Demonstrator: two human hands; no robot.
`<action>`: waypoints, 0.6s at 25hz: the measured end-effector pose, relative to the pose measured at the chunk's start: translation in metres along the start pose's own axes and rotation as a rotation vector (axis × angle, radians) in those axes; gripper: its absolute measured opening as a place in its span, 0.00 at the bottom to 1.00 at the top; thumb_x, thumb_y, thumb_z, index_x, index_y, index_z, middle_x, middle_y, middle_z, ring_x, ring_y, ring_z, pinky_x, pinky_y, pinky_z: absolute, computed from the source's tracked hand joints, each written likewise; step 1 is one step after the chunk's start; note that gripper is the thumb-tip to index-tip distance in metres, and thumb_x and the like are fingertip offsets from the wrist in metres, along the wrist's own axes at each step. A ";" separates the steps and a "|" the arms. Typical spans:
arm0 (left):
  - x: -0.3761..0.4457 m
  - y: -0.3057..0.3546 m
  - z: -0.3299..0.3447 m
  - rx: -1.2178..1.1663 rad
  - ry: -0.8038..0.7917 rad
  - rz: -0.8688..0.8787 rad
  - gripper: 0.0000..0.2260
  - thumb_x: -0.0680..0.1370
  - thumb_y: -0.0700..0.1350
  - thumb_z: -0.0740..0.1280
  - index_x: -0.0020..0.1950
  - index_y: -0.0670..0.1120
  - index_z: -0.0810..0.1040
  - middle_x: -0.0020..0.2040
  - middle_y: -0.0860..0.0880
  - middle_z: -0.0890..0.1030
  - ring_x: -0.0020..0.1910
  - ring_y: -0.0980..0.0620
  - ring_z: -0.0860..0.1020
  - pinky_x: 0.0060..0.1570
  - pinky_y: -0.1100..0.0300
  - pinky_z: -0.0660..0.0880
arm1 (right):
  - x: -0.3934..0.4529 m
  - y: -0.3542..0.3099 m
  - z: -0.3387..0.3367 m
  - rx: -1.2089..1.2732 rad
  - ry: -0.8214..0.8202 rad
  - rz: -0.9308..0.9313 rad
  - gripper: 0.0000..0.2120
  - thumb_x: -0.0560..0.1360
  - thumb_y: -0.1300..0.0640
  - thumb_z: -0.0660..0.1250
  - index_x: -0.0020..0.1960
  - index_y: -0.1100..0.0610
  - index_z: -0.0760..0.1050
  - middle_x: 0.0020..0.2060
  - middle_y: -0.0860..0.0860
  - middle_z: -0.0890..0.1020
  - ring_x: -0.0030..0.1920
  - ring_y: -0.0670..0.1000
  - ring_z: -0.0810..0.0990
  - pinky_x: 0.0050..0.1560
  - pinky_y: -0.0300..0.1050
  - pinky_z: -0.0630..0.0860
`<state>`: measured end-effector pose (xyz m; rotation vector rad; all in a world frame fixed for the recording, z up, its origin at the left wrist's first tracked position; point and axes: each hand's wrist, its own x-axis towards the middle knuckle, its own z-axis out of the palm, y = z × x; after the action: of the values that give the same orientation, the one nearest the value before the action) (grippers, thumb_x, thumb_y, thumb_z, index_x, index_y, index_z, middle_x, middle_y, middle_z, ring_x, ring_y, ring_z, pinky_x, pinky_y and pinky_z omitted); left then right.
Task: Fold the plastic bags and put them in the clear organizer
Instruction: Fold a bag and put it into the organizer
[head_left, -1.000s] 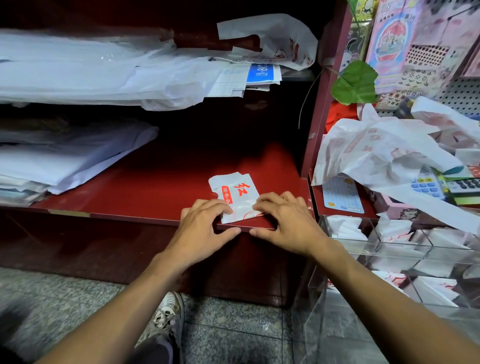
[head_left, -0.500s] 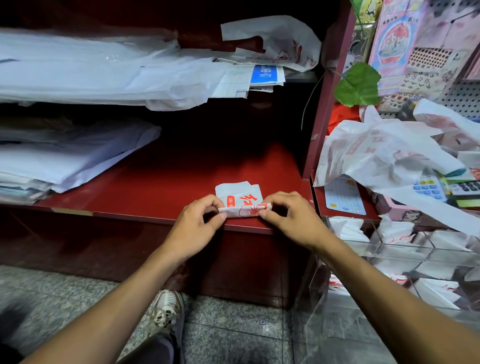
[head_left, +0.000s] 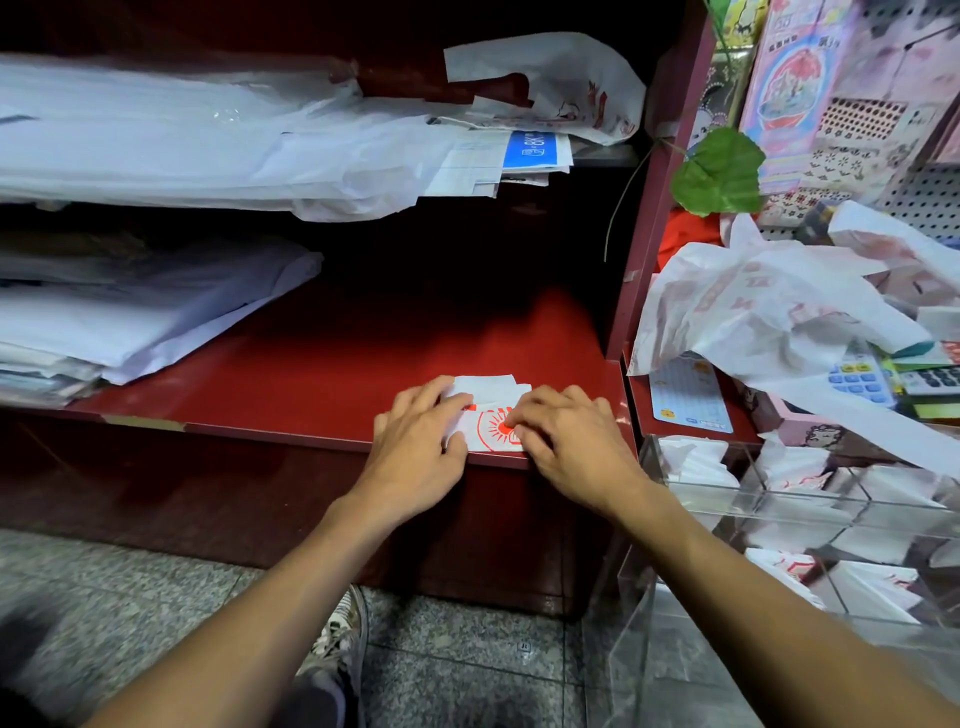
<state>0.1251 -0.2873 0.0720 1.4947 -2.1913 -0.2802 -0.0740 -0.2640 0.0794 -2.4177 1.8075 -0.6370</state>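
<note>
Now both the left hand (head_left: 415, 447) and right hand (head_left: 566, 441) press flat, straight fingers on the small folded white plastic bag with red print (head_left: 492, 423) at the red shelf's (head_left: 311, 374) front edge, creasing it, and next it likely needs lifting into the clear acrylic organizer (head_left: 779, 499) alongside.

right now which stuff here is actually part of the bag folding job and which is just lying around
Part of the job:
- folded bag, pressed flat by the left hand and right hand
- unfolded bags heaped on the right
- clear organizer, already holding folded bags

Just lying about:
- calculator
- green leaf
- paper stacks on the red shelf
</note>
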 end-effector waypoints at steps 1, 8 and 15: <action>0.000 0.001 0.001 0.023 -0.058 0.017 0.20 0.80 0.46 0.59 0.73 0.54 0.70 0.75 0.57 0.65 0.73 0.54 0.58 0.66 0.55 0.55 | -0.003 0.003 -0.001 0.002 -0.018 -0.019 0.12 0.82 0.47 0.59 0.61 0.44 0.77 0.62 0.39 0.75 0.56 0.50 0.70 0.51 0.47 0.62; -0.003 -0.007 -0.001 0.011 -0.143 0.111 0.21 0.80 0.49 0.54 0.73 0.57 0.69 0.74 0.61 0.67 0.74 0.59 0.57 0.62 0.60 0.49 | -0.011 0.011 -0.006 -0.036 -0.108 -0.072 0.23 0.74 0.42 0.70 0.67 0.45 0.74 0.72 0.44 0.64 0.64 0.50 0.67 0.58 0.46 0.61; -0.003 -0.014 -0.003 0.033 -0.191 0.156 0.30 0.74 0.58 0.71 0.74 0.60 0.66 0.75 0.61 0.65 0.76 0.58 0.54 0.66 0.61 0.48 | -0.017 0.008 -0.004 -0.050 -0.007 -0.093 0.36 0.71 0.46 0.72 0.74 0.44 0.60 0.73 0.44 0.62 0.63 0.49 0.66 0.56 0.47 0.64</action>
<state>0.1392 -0.2902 0.0680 1.3524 -2.4589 -0.3487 -0.0867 -0.2497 0.0757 -2.5465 1.7374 -0.5971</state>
